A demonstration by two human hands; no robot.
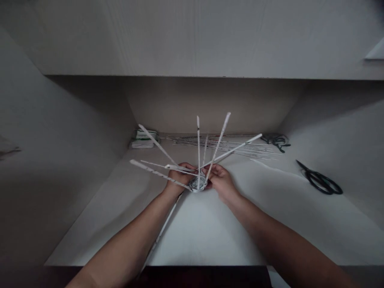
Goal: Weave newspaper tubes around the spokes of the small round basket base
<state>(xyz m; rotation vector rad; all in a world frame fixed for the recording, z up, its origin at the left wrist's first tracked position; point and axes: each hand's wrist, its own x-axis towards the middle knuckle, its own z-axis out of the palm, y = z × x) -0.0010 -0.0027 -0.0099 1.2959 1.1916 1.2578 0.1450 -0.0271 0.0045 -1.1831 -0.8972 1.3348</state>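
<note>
Between my two hands is a small round basket woven from rolled paper tubes. Several long paper tubes fan up and outward from its rim. My left hand grips the basket's left side, its fingers partly hidden behind the tubes. On the other side my right hand has its fingers pinched at the rim, close to the base of an upright tube. One more long tube runs from the basket down past my left forearm toward the table's front edge.
A spread of thin paper tubes lies along the back wall. Black-handled scissors rest at the right. At the back left sits a white and green packet; a dark-handled tool lies at the back right. A shelf edge overhangs the table.
</note>
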